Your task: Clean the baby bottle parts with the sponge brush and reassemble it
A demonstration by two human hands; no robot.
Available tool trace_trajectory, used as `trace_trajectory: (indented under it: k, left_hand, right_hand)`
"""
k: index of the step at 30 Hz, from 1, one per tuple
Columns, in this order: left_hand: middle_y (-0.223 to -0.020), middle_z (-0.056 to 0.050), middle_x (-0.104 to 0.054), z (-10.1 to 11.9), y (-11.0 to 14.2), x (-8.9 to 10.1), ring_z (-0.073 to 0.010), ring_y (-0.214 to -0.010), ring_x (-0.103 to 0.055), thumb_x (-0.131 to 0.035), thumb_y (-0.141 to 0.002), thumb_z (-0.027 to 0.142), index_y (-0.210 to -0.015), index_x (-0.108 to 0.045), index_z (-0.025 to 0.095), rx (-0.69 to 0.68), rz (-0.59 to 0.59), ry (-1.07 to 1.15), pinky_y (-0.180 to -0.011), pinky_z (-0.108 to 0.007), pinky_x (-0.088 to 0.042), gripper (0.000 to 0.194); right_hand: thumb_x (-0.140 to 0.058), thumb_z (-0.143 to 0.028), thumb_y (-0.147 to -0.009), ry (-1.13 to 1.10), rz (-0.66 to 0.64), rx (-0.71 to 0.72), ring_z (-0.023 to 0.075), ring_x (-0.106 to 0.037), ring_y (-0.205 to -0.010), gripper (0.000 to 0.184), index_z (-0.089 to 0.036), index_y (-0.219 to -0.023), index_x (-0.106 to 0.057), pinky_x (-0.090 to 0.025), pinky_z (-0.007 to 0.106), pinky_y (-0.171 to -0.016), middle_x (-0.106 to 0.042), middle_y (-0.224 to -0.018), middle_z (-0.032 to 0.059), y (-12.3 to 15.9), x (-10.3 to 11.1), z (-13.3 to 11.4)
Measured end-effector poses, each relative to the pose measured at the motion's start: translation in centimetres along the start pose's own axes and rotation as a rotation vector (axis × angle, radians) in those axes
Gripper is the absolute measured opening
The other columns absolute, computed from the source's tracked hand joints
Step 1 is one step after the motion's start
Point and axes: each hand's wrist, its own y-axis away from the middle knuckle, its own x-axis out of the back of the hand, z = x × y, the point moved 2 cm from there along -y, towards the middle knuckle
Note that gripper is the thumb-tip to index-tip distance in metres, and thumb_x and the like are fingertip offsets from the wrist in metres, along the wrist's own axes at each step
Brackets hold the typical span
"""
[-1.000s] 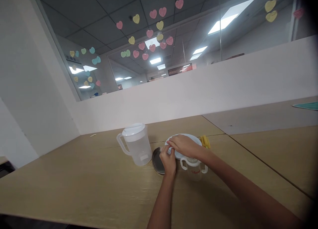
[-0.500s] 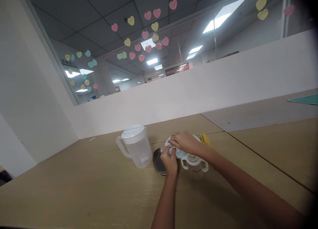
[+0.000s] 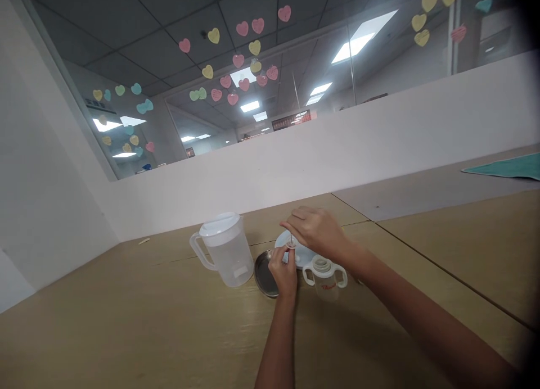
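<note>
Right hand (image 3: 318, 231) has lifted off the left one since the earlier frame, and now you can see a gap with a thin dark strand (image 3: 291, 236) in it. Looks to me like a fiddly two-handed bit: the left hand (image 3: 283, 272) has a small pale piece (image 3: 291, 245) pinched between thumb and fingertips while the right works the strand above it. I'd say the next move calls for a steady left pinch and a light, straight touch from the right. Right fingers are bent together at the strand's upper end, but can't tell if they're actually gripping it.

Pale piece is whitish, roundish, kinda see-through, and sits up in the left fingertips in front of the pale plate (image 3: 307, 259). Too small to make out more. Strand looks skinny and close to upright.

Just beside the hands there's a clear cup with two white handles (image 3: 328, 285), upright, red lettering on the front, ringed round top. Other side has a dark round dish (image 3: 265, 276), then a frosted lidded jug (image 3: 232, 257), all on the wooden table (image 3: 169, 316). Further out, a turquoise thing (image 3: 512, 167) lies at the edge of view.
</note>
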Motion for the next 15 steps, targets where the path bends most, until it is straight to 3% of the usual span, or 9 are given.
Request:
trace_trajectory:
  k: [4,15]
  left_hand:
    - [-0.079,-0.005,-0.068,0.8,0.0,0.0,-0.0163,-0.076,-0.06,-0.054,-0.085,0.032,-0.086,-0.069,0.019,0.015,0.007,0.067,-0.073,-0.029,-0.044,0.021]
    - [-0.084,-0.005,-0.068,0.2,-0.1,-0.3,-0.0165,-0.08,-0.06,-0.051,-0.087,0.031,-0.092,-0.069,0.02,-0.027,-0.061,-0.008,-0.077,-0.029,-0.044,0.021]
  right_hand:
    - [-0.032,-0.035,-0.097,0.054,0.096,-0.135,0.012,-0.046,-0.057,0.047,-0.015,-0.067,-0.063,-0.02,0.027,-0.052,-0.058,-0.062,0.0039,0.2,0.7,2.0]
    - [-0.032,-0.041,-0.096,0.084,0.106,-0.379,0.011,-0.047,-0.052,0.051,-0.015,-0.063,-0.062,-0.019,0.025,-0.049,-0.058,-0.06,0.0039,0.1,-0.2,4.6]
